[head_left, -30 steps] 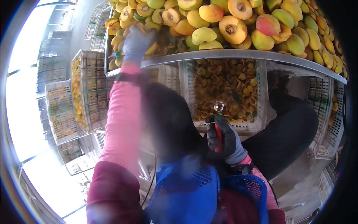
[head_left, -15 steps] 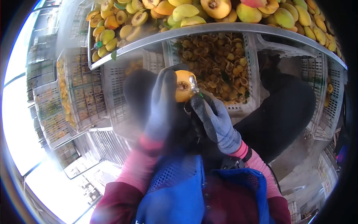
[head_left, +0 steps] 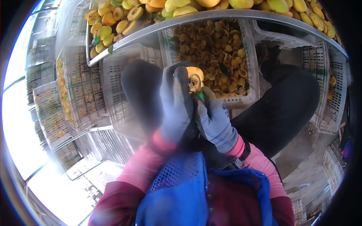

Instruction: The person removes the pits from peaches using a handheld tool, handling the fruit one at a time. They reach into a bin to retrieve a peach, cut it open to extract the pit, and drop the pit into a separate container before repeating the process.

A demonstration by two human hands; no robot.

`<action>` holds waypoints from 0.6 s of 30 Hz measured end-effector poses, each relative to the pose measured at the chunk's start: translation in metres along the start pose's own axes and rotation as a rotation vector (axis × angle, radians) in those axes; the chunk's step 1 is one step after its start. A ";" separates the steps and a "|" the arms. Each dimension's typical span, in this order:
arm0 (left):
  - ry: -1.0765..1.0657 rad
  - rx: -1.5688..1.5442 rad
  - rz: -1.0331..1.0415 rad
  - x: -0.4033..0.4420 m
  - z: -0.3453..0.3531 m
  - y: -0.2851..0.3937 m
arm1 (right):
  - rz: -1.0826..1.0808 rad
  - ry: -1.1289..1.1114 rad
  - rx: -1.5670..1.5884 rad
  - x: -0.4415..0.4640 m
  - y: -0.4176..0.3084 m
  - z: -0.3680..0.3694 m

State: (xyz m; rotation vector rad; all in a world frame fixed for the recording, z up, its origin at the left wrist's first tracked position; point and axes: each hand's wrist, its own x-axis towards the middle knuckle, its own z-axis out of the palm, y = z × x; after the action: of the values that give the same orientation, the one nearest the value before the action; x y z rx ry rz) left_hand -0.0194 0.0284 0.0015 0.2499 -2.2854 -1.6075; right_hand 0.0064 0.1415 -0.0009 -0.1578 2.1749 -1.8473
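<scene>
A halved orange-yellow fruit (head_left: 196, 72) is gripped by my left hand (head_left: 176, 100), gloved in grey, its cut face showing a brown centre. Close on its right, my gloved right hand (head_left: 215, 119) is wrapped round a small tool (head_left: 200, 95) with green and red on its handle. The tool's metal end lies against the middle of the cut face, partly hidden by the fingers. Both hands are over my lap, just in front of a white crate (head_left: 253, 84) of brown-yellow fruit scraps (head_left: 211, 49).
A metal-edged table (head_left: 166, 25) heaped with yellow and green fruit (head_left: 184, 10) spans the top. Stacked crates (head_left: 85, 88) of fruit stand at the left, another crate (head_left: 335, 94) at the right. My bent knees (head_left: 288, 94) flank the hands.
My left hand has come back from the fruit heap to my lap with a halved fruit. My right hand has brought the tool from the fruit's edge to its centre. The view has shifted.
</scene>
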 end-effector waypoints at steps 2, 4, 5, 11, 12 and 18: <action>-0.022 -0.021 -0.064 0.001 0.001 0.006 | 0.036 -0.027 0.052 -0.007 0.019 0.005; -0.122 -0.021 -0.183 0.001 -0.004 0.012 | 0.021 -0.077 0.150 -0.009 0.024 0.002; -0.172 -0.023 -0.241 0.001 -0.005 0.013 | -0.001 -0.107 0.209 -0.009 0.026 -0.001; -0.367 -0.175 -0.237 0.012 -0.014 0.016 | 0.613 -0.397 0.900 -0.002 -0.003 -0.019; -0.418 -0.120 -0.210 0.017 -0.018 0.013 | 0.761 -0.461 1.020 0.003 -0.012 -0.022; -0.544 -0.340 -0.432 0.020 -0.018 0.007 | 0.778 -0.997 2.022 0.003 0.021 -0.008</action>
State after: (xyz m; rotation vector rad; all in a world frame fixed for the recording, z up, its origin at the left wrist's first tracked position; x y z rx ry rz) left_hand -0.0306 0.0084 0.0166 0.2560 -2.3762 -2.5128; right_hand 0.0030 0.1514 -0.0205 0.1657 -0.6169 -1.7885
